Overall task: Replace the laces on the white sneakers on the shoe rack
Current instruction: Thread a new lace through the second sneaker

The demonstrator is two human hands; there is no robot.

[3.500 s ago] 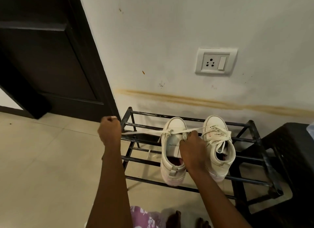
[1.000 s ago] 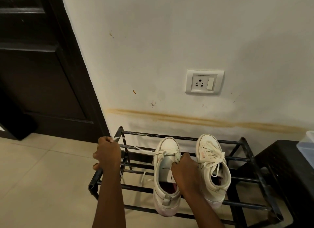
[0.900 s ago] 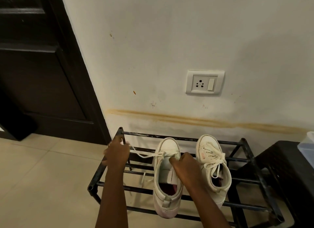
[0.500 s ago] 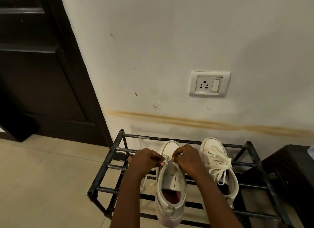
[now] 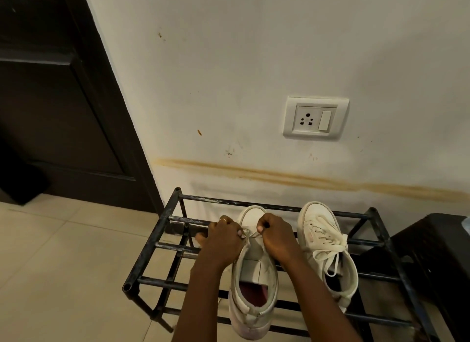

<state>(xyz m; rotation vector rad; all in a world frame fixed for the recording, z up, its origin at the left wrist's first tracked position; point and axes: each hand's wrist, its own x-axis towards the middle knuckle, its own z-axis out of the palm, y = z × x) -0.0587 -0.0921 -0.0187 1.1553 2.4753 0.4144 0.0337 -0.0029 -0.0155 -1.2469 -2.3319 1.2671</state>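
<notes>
The black shoe rack is standing against the wall, and both white sneakers are sitting on its top bars with their toes toward the wall. The left hand is hovering over the toe end of the left sneaker, its fingers curled and pinching a thin pale lace. This sneaker is showing a lace only at the eyelets nearest the toe; its tongue is lying bare and its opening is gaping, so most of its lacing is probably still to be done. The right hand is pinching the same lace from the other side, knuckles almost meeting those of the left. Further right, the right sneaker is looking fully laced, with loose ends trailing over its opening; whether those are the new laces cannot be told.

A few seconds earlier the left hand was drawn well out to the left with the lace stretched taut, while the right hand was pressing down on the tongue. Now both hands are working close together at the toe.
</notes>
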